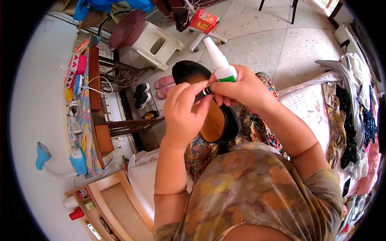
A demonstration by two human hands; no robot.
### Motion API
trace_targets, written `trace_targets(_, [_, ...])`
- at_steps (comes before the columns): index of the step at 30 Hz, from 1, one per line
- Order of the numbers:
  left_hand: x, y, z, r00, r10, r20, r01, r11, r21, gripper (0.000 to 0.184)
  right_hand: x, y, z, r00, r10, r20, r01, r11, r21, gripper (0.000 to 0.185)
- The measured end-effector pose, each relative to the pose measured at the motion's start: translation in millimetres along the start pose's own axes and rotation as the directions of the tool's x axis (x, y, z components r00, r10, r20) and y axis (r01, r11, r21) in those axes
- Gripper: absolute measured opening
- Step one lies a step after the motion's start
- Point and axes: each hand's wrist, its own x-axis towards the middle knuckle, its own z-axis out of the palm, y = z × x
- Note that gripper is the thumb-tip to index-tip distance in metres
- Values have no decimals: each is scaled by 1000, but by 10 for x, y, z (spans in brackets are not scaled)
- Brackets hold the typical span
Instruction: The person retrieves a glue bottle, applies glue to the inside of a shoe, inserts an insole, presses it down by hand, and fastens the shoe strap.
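A black slip-on shoe point(230, 122) with a tan insole rests on my lap, its toe pointing away from me. Above its opening, my left hand point(181, 110) is closed, pinching a small black piece with a shiny silver part point(207, 90). My right hand point(243, 89) is closed around a white squeeze bottle point(219, 60) with a green label and a long tapered nozzle tilted up. Fingertips of the right hand also meet the small black piece. What exactly this piece is, and whether it is joined to the shoe, I cannot tell.
A bed with piled clothes point(350, 108) lies to my right. On the left stands a cluttered table point(94, 132), with a blue lamp point(43, 156) near it. Ahead are a cream plastic stool point(157, 45), pink slippers point(164, 86) and a red box point(204, 21). A wooden drawer point(124, 197) is at lower left.
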Motion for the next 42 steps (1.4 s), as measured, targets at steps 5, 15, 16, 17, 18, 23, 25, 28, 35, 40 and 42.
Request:
trace_targets(5, [1,-65,-8,997,-70,22,71,997,-28,28,79,77,20,999,44,31,-45,999,1,14])
trace_targets(15, [71,-222,67,992,-98,81,107,987,-117,19,189,299,-14,976,-76,203,82,996,-23,32])
trace_targets(16, [78,-223,71,991,-110,82,121,981,-153,18,209,295,-32,982,-73,175,92,990,-103,32])
trace_targets(17, [84,-215,69,991,-109,81,121,981,-153,18,231,312,-42,982,-74,175,93,990,-103,32])
trace_targets(18, [90,-201,63,991,-118,58,125,981,-151,18,256,351,-51,986,-146,79,161,959,-233,30])
trace_targets(23, [88,-288,37,979,-168,-112,145,971,-190,14,248,333,-116,995,-86,-59,75,985,-158,16])
trace_targets(25, [54,-328,30,863,-467,-192,352,829,-434,15,249,348,-135,994,-98,-57,94,993,-69,13])
trace_targets(28, [21,-425,51,755,-629,-186,286,570,-770,21,269,304,-154,987,-161,-17,162,981,107,12])
trace_targets(35, [-263,-860,291,491,-871,-4,13,12,-1000,27,331,59,-130,968,-248,46,242,965,96,15])
trace_targets(40, [-403,-847,580,334,-929,158,160,-109,-981,16,352,-111,-35,959,-268,91,263,963,63,17])
trace_targets(42, [-323,-555,578,600,-702,383,320,-228,-920,19,348,-138,-2,954,-276,115,270,961,64,17])
